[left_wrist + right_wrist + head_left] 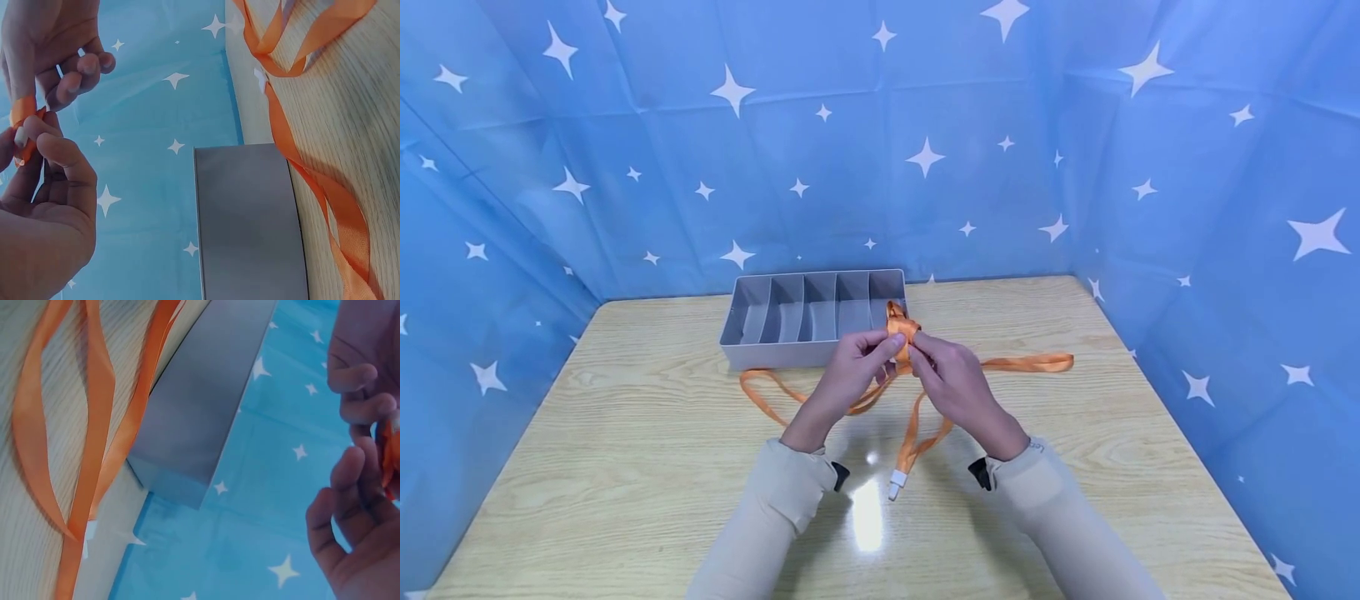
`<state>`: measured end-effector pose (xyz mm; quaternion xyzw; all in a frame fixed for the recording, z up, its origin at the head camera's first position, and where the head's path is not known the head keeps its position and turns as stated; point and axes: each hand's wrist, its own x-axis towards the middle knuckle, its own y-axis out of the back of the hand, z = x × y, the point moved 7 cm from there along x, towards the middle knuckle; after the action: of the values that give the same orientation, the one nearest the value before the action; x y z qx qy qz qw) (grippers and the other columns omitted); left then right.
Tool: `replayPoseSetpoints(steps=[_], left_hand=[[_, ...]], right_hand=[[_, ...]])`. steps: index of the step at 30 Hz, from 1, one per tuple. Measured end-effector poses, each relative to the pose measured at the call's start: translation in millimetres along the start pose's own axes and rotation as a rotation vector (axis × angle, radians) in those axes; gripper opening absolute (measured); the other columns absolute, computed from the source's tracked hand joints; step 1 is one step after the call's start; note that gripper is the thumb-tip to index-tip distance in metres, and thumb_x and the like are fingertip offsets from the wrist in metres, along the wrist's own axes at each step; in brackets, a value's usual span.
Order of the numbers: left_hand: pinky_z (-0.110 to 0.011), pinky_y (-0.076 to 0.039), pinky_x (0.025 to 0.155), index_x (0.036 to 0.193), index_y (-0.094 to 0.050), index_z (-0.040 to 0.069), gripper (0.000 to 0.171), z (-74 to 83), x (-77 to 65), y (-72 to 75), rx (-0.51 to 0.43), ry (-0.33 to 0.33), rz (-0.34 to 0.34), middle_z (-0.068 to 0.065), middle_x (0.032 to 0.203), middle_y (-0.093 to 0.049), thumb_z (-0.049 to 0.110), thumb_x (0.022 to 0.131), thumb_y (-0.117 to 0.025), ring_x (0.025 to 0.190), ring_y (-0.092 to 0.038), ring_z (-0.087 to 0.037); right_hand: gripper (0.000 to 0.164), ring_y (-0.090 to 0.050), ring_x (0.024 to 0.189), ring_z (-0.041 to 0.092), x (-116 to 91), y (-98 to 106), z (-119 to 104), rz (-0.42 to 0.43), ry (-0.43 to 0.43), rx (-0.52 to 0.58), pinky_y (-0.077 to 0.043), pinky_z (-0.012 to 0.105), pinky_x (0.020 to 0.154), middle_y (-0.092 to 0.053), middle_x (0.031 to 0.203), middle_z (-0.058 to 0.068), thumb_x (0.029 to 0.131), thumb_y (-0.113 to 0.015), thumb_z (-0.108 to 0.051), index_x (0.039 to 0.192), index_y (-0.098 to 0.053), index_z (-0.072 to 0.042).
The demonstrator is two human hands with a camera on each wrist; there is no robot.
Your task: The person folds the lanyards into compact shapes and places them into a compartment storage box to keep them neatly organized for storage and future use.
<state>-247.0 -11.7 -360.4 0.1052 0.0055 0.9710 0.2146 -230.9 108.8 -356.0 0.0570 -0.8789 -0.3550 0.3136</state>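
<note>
In front of the box's right end, both hands hold a bundled orange lanyard in the air. My left hand pinches it between thumb and fingers, where a small white piece shows in the left wrist view. My right hand grips the bundle from the other side; an orange band passes round one of its fingers. More orange lanyard straps lie on the table under the hands, one ending in a white clip. Fingers partly hide the bundle.
A grey box with several compartments stands at the back of the wooden table. One strap loop reaches right, another lies along the box's front. Blue star-patterned curtains enclose the back and sides.
</note>
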Motion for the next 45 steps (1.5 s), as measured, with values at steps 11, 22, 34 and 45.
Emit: replayPoseSetpoints(steps=[11,22,34,45], left_hand=[[-0.023,-0.037,0.051,0.083,-0.058,-0.007,0.029,-0.7,-0.6,5.4,0.025,0.017,-0.017,-0.029,0.073,-0.048,0.018,0.095,-0.051,0.067,-0.041,-0.047],[-0.024,-0.036,0.046,0.080,-0.060,0.001,0.032,-32.3,14.9,33.6,0.138,-0.023,0.139,-0.017,0.065,-0.050,0.029,0.093,-0.054,0.053,-0.043,-0.019],[-0.028,-0.032,0.045,0.063,-0.051,0.009,0.035,-32.8,28.0,71.3,0.625,-0.016,0.364,-0.004,0.054,-0.043,0.027,0.093,-0.056,0.048,-0.040,-0.018],[-0.030,-0.036,0.048,0.078,-0.066,0.010,0.026,-47.4,38.1,87.3,0.811,0.132,0.472,-0.002,0.063,-0.055,0.030,0.092,-0.057,0.054,-0.048,-0.018]], right_hand=[[0.024,-0.041,0.049,0.011,5.4,-0.5,3.3,-0.062,0.036,0.233,-0.037,0.025,0.048,-0.045,0.059,-0.001,0.097,-0.047,-0.016,0.079,-0.060,-0.010],[0.028,-0.049,0.056,0.017,10.5,11.1,2.8,0.046,-0.099,0.378,-0.039,0.027,0.047,-0.056,0.069,0.009,0.094,-0.051,-0.007,0.120,-0.060,0.001],[0.027,-0.059,0.086,0.018,24.7,-23.2,70.6,0.101,-0.283,0.226,-0.050,0.032,0.069,-0.065,0.098,0.007,0.094,-0.054,-0.019,0.116,-0.064,-0.006],[0.040,-0.062,0.097,0.026,23.1,-43.5,95.3,0.034,-0.409,0.181,-0.052,0.036,0.077,-0.055,0.123,0.017,0.094,-0.055,-0.017,0.131,-0.050,-0.004]])
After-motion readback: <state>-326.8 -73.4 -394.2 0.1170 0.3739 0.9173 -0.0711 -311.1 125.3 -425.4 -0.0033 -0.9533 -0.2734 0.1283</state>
